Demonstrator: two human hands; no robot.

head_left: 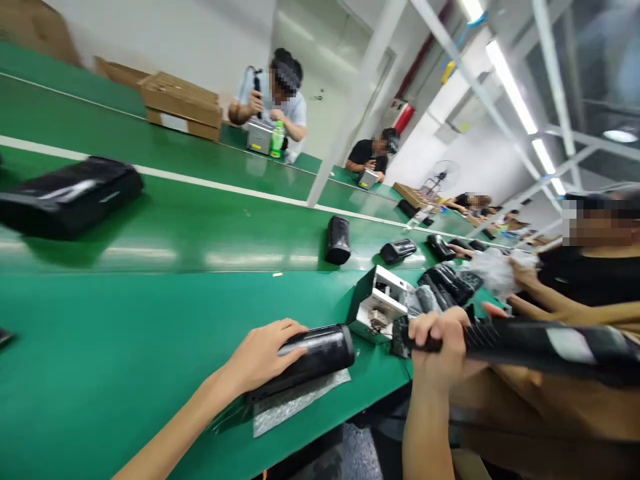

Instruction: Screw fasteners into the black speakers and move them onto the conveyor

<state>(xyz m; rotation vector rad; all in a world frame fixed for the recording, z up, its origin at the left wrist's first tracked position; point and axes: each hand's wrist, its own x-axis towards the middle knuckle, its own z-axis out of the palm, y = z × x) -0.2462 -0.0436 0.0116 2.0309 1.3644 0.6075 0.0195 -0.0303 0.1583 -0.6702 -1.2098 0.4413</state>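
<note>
My left hand (273, 353) lies over a black cylindrical speaker (325, 350) with a glossy surface, its thumb and fingers curved around the top. Under the speaker a piece of bubble wrap (300, 403) sticks out on the green bench. My right hand (443, 340) is raised at the right, its fingers wrapped around a long black handheld tool (530, 343) with a ribbed neck. Motion blurs the tool's far end, so I cannot tell its exact kind. Just beyond the speaker stands an open-fronted white and black metal box (380, 303).
More black speakers (339, 240) stand and lie on the green surface (165, 320), one large at left (75, 193). A co-worker (590, 267) handles clear plastic (495, 270) close at right. Other people work across the bench, near cardboard boxes (183, 107). A white post (350, 100) rises mid-bench.
</note>
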